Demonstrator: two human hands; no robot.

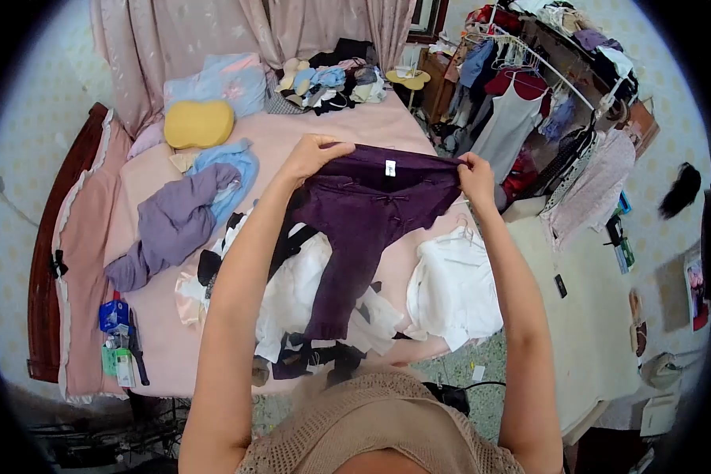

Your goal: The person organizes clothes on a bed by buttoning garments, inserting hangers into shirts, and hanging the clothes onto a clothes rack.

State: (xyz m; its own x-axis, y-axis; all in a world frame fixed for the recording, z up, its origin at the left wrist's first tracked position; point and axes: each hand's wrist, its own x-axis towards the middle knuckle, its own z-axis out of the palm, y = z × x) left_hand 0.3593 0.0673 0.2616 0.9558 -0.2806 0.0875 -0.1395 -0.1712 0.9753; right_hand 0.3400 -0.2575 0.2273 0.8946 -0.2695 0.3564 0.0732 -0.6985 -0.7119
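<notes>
Stretched between my two hands is a pair of dark purple pants, held up by the waistband with a white label inside and a small drawstring bow at the front. My left hand grips one end of the waistband, thumb on top. The other end is pinched in my right hand. One leg hangs down over a pile of white clothes on the bed. Close to my right forearm, a white garment lies spread at the bed's edge.
A pink bed carries a purple blanket, a yellow pillow and a heap of clothes. To the right stand a clothes rack and a cream-covered surface with a small black object.
</notes>
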